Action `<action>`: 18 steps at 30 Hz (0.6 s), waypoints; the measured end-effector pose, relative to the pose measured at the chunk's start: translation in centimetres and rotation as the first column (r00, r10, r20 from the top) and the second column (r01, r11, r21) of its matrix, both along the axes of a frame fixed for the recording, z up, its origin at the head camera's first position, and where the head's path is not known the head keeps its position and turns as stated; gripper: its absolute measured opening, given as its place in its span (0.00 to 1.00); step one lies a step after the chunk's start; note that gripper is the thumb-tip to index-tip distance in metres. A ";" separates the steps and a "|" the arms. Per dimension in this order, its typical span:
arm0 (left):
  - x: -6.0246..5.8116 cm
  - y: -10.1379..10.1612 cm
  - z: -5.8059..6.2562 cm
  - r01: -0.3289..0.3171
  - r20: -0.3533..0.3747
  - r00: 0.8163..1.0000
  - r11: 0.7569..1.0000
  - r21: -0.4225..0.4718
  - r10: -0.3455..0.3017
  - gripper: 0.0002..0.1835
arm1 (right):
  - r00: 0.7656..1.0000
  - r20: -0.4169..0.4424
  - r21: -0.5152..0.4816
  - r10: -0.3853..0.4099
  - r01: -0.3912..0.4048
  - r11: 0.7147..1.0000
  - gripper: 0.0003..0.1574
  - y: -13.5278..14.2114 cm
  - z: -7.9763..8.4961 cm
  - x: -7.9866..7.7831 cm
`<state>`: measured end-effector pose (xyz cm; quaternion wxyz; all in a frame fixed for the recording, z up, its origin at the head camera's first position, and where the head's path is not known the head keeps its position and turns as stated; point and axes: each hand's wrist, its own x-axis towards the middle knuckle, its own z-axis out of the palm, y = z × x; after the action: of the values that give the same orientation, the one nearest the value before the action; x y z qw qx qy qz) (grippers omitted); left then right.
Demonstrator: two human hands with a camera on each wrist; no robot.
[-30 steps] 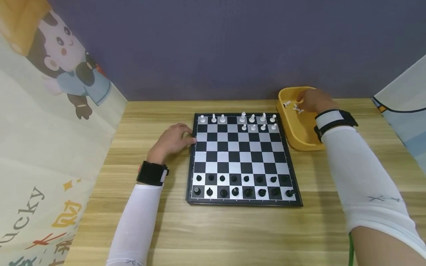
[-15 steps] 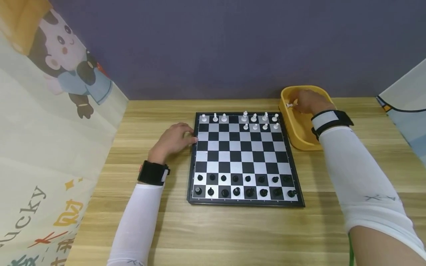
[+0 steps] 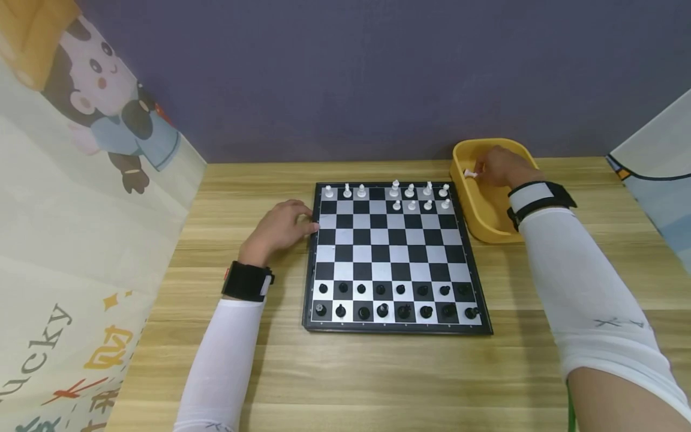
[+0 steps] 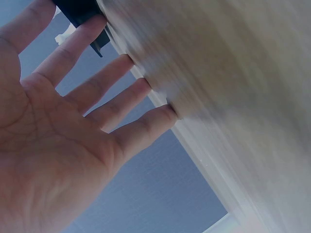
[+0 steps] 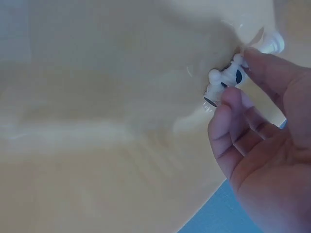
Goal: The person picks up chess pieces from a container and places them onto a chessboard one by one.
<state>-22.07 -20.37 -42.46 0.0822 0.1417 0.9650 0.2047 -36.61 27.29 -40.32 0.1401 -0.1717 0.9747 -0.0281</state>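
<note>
The chessboard (image 3: pixel 378 237) lies on the wooden table, black pieces (image 3: pixel 382 310) in two rows at the near side and white pieces (image 3: pixel 395 189) at the far side. My left hand (image 3: pixel 278 230) rests at the board's left edge, thumb on the rim; its fingers are spread in the left wrist view. Inside the yellow basket (image 3: pixel 488 222), my right hand (image 3: pixel 504 168) has thumb and fingertips curled around white chess pieces (image 5: pixel 214 92), pinching at one. Another white piece (image 5: pixel 273 42) lies beyond the thumb.
The yellow basket stands close against the board's right edge. A dark grey wall (image 3: pixel 345 84) rises behind the table (image 3: pixel 345 378). On the left hangs a white printed curtain (image 3: pixel 65 228) with a cartoon figure; another light panel is at the right.
My right hand has shifted left and slightly down inside the basket, over the loose white pieces. The left hand and the pieces on the board stay as they were.
</note>
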 end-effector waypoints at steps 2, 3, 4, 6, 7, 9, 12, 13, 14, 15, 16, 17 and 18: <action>0.0 0.0 0.0 -0.004 -0.004 1.000 1.000 -0.004 0.004 0.26 | 1.000 -0.025 -0.011 0.011 -0.012 1.000 0.13 0.1 -0.1 0.0; 0.0 0.0 0.0 -0.006 -0.005 1.000 1.000 -0.005 0.006 0.26 | 0.999 -0.035 -0.019 0.014 -0.014 1.000 0.13 0.2 -0.1 0.0; 0.0 0.0 0.0 -0.008 -0.005 1.000 1.000 -0.009 0.008 0.25 | 0.999 -0.044 -0.027 0.015 -0.016 0.999 0.12 0.3 -0.2 -0.1; 0.0 0.0 -0.1 -0.010 -0.004 1.000 1.000 -0.012 0.010 0.26 | 0.999 -0.049 -0.050 0.006 -0.009 0.999 0.12 0.5 -0.3 -0.1; 0.0 0.0 -0.1 -0.010 -0.001 1.000 1.000 -0.010 0.010 0.26 | 0.999 -0.050 -0.059 0.001 -0.004 0.998 0.12 0.5 -0.4 -0.1; 0.0 0.0 0.0 -0.009 0.000 1.000 1.000 -0.009 0.009 0.26 | 0.999 -0.044 -0.079 -0.012 0.008 0.997 0.13 0.6 -0.5 0.0; 0.1 0.0 0.0 -0.008 0.000 1.000 1.000 -0.005 0.008 0.25 | 0.999 -0.021 -0.105 -0.037 0.035 0.994 0.14 0.6 -0.4 0.2; 0.1 0.0 0.1 -0.007 0.000 1.000 1.000 -0.001 0.007 0.25 | 0.999 -0.013 -0.111 -0.043 0.041 0.993 0.14 0.6 -0.3 0.2; 0.1 0.0 0.1 -0.008 -0.002 1.000 1.000 -0.003 0.008 0.25 | 0.999 -0.009 -0.111 -0.044 0.043 0.993 0.14 0.6 -0.2 0.3; 0.1 0.0 0.1 -0.009 -0.002 1.000 1.000 -0.003 0.009 0.25 | 0.999 -0.004 -0.113 -0.050 0.049 0.992 0.14 0.5 -0.1 0.4; 0.1 0.0 0.1 -0.011 -0.002 1.000 1.000 -0.003 0.011 0.25 | 0.999 -0.001 -0.115 -0.055 0.054 0.992 0.14 0.5 0.0 0.4; 0.1 -0.1 0.1 -0.010 -0.002 1.000 1.000 -0.002 0.010 0.25 | 0.998 -0.001 -0.117 -0.055 0.055 0.992 0.14 0.5 0.2 0.4; 0.1 -0.1 0.1 -0.012 -0.003 1.000 1.000 -0.003 0.012 0.25 | 0.998 -0.002 -0.119 -0.059 0.059 0.991 0.14 0.4 0.3 0.4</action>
<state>-21.99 -20.44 -42.33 0.0797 0.1361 0.9663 0.2036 -36.16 27.72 -39.98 0.1263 -0.1509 0.9763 -0.0898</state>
